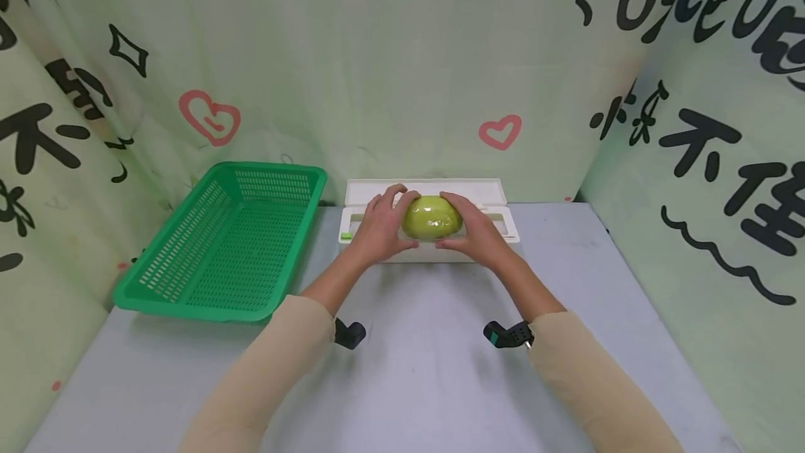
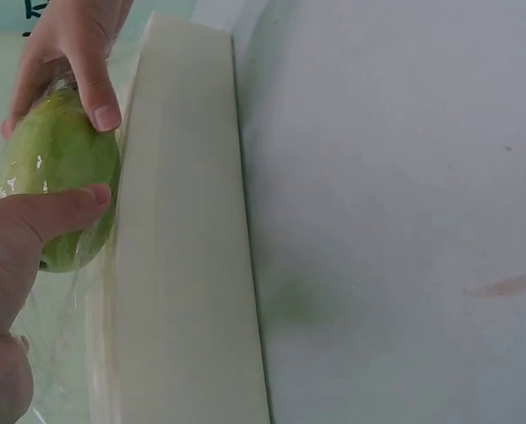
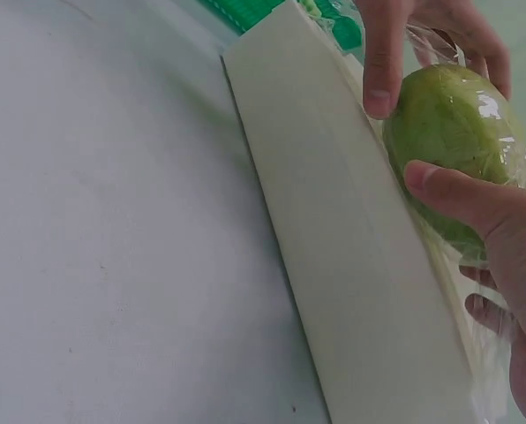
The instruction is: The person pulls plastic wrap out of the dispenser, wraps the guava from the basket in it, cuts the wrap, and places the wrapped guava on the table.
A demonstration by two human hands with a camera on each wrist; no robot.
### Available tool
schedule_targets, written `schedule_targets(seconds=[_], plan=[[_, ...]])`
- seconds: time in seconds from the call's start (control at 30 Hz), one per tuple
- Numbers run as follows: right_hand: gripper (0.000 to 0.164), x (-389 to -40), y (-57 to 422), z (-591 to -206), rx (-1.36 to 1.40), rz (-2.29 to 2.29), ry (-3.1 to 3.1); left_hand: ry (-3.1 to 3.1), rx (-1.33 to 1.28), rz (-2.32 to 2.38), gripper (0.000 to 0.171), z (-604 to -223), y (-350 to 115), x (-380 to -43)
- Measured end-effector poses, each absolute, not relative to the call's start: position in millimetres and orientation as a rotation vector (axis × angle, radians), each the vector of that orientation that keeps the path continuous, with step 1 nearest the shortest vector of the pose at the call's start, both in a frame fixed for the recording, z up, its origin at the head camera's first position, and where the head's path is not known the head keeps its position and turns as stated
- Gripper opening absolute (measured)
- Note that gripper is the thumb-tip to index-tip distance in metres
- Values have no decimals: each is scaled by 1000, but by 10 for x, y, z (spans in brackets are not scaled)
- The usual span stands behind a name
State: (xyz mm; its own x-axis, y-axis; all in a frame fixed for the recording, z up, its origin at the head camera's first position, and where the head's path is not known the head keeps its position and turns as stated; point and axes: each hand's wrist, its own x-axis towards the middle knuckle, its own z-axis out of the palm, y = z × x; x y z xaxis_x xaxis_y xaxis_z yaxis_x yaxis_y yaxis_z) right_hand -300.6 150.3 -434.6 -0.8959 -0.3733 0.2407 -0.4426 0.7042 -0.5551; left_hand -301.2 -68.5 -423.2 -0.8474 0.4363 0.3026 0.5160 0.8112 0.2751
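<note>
A shiny oval green mango with clear plastic film around it is held between both hands, above a white box-shaped film dispenser. My left hand grips its left end, thumb along the near side and fingers on the far side. On the opposite end, my right hand grips it the same way. Both wrist views show the thumbs pressing the mango close beside the dispenser's long front wall. Wrinkled film hangs from the fruit toward the dispenser. The far fingers are partly hidden behind it.
The dispenser's white lid stands raised at its back. Left of it, a green slotted plastic basket sits on the pale table. Printed curtains enclose the back and both sides. Each wrist carries a small black camera.
</note>
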Motion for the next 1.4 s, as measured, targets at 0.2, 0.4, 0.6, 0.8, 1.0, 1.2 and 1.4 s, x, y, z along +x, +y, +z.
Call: schedule_targets(seconds=[0.2, 0.4, 0.6, 0.8, 1.0, 1.2, 1.4], plan=[[89, -3026, 1499, -4348, 671, 990, -2800, -2824, -748, -635, 86, -4223, -675, -3060], [93, -3037, 1508, -4324, 609, 1099, -2813, -2839, -745, -696, 86, -4243, -666, -3074], [92, -3049, 1507, -4291, 552, 1094, -2809, -2862, -715, -727, 86, -4224, -677, -3078], [92, -3036, 1487, -4257, 603, 1051, -2779, -2880, -731, -731, 86, -4168, -697, -3079], [85, -3051, 1489, -4236, 624, 1000, -2733, -2857, -755, -758, 86, -4110, -709, -3086], [85, -3057, 1486, -4191, 592, 1007, -2729, -2852, -764, -752, 86, -4060, -711, -3106], [86, -3060, 1496, -4129, 589, 1007, -2714, -2854, -775, -729, 86, -3984, -712, -3121]])
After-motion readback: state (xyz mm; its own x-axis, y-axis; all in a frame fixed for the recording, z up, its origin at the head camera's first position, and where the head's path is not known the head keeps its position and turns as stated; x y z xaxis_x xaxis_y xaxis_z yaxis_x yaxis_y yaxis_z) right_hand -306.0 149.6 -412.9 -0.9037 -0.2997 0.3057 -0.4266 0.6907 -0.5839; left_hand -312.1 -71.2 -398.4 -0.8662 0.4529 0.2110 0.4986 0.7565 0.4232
